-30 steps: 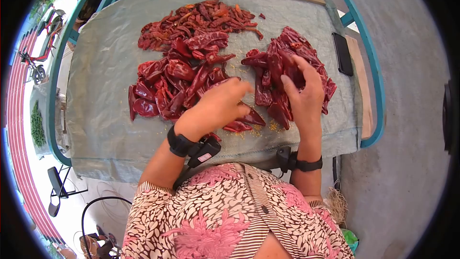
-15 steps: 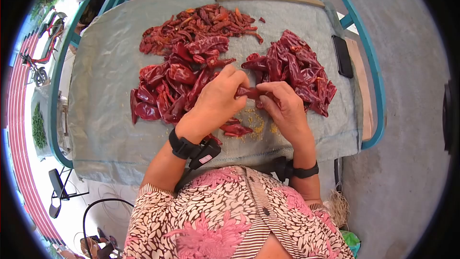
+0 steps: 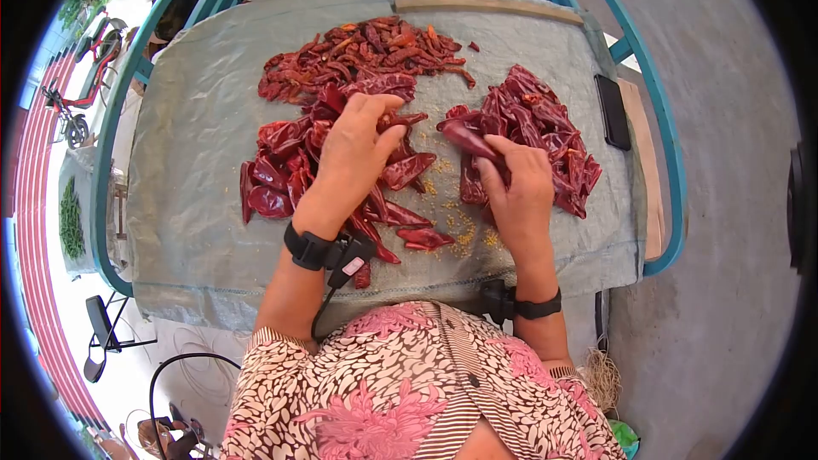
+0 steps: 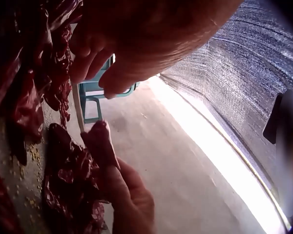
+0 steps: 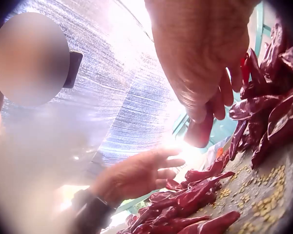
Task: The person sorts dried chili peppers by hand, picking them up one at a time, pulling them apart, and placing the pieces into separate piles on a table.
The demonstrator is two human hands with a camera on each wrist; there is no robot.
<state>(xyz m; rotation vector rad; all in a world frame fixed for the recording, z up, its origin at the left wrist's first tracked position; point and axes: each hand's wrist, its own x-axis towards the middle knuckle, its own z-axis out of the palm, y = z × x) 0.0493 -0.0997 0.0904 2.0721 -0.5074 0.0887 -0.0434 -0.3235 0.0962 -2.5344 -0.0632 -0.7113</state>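
In the head view the left hand (image 3: 354,151) hovers over the left pile of large red peppers (image 3: 275,172), fingers loosely bent with nothing between them. The right hand (image 3: 522,190) pinches one dark red pepper (image 3: 468,138) between thumb and fingers, beside the right pile (image 3: 567,153). That pepper (image 5: 198,132) also hangs from the right hand's fingers (image 5: 218,102) in the right wrist view. Seen from the left wrist, the pepper (image 4: 101,141) points up out of the right hand (image 4: 132,197).
Smaller dried peppers (image 3: 366,51) lie at the back of the cloth (image 3: 187,247). Yellow seeds (image 3: 463,226) are scattered between the piles. A phone (image 3: 612,112) lies near the right edge, inside a blue metal frame (image 3: 667,136). Another person stands at the upper left.
The hands were together at a pepper half a second ago. Now the left hand has moved up and left, away from it, while the right hand holds the pepper near the right pile.
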